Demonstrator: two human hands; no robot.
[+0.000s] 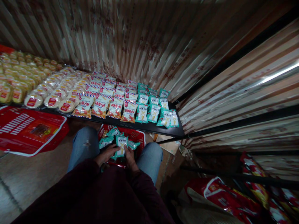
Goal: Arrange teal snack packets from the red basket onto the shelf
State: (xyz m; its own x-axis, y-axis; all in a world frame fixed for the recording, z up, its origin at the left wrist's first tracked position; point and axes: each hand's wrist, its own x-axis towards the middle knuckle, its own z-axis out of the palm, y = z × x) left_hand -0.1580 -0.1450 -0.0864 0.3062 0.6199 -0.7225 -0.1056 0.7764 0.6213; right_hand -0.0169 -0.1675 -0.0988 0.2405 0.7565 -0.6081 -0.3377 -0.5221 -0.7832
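Observation:
A teal-and-white snack bag (121, 143) is held between my two hands, its printed front turned up. My left hand (108, 153) pinches its left edge, and my right hand (130, 158) grips the right edge. Below them, between my knees, a red basket (137, 135) holds several more bags of the same kind (106, 141). On the black shelf (149, 127) just beyond, matching teal bags (154, 112) stand in rows at the right end. White-and-orange snack bags (101, 105) are lined up to their left.
Round packaged cakes (51, 100) and yellow packaged cakes (17, 93) fill the shelf's left. A red basket (28, 132) sits on the floor at left. Black metal bars (224, 123) cross the right side before a striped curtain (144, 40). Red bags (219, 196) lie at lower right.

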